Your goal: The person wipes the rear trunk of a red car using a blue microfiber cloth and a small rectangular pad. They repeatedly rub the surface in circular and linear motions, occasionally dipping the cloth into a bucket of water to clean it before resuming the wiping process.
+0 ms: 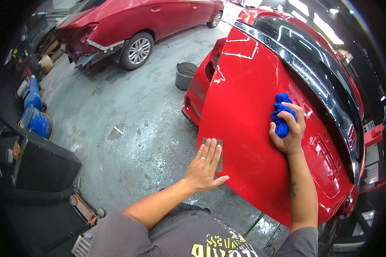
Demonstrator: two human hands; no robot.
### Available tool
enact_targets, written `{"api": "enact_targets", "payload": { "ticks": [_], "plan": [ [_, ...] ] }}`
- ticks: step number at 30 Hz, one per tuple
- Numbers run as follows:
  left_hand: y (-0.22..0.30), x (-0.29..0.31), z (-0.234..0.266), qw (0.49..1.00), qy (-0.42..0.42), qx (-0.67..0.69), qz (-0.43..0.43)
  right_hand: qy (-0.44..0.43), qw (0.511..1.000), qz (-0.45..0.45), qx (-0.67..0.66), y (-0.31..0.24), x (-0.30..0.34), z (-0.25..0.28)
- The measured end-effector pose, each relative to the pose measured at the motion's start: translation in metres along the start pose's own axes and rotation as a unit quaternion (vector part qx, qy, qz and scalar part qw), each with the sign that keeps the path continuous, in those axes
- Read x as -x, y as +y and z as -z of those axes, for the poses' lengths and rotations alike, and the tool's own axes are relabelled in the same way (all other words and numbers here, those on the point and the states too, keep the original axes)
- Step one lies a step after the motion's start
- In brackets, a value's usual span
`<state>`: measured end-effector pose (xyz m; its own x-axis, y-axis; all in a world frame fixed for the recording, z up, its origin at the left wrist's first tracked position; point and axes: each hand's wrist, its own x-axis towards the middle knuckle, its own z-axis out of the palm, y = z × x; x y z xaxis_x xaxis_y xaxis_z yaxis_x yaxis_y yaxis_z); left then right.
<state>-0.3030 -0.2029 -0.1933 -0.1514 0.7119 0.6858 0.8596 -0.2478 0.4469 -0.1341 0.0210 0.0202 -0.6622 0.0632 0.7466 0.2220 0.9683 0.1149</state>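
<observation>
A broad, glossy red car panel (244, 128), which looks like a hood, fills the middle of the head view. My left hand (205, 168) lies flat near the panel's left edge, fingers stretched out, with a ring on one finger. Under those fingers is a thin grey-green sheet (219, 165) that looks like sandpaper, its right side showing. My right hand (292, 128) curls round a bunched blue microfiber cloth (280, 127) resting on the panel's right part. Around the cloth the paint looks wet and shiny; nearer the left hand it looks duller.
Dark glass (313, 51) and a shiny trim strip bound the panel at right. A dark bucket (186, 76) stands on the wet grey floor (129, 115). Another red car (137, 25) is beyond. Blue containers (38, 122) and a black cabinet (47, 160) stand at left.
</observation>
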Motion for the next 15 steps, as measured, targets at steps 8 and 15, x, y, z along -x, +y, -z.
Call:
{"api": "enact_targets", "payload": {
  "ticks": [8,15],
  "plan": [
    [-0.063,-0.155,0.051,0.996,0.029,-0.078,-0.014,0.000,1.000,-0.004,0.014,-0.006,-0.008,-0.004],
    [-0.058,-0.079,0.044,0.997,-0.034,-0.037,-0.057,0.006,0.999,-0.040,0.031,-0.003,0.004,-0.004]
  ]
}}
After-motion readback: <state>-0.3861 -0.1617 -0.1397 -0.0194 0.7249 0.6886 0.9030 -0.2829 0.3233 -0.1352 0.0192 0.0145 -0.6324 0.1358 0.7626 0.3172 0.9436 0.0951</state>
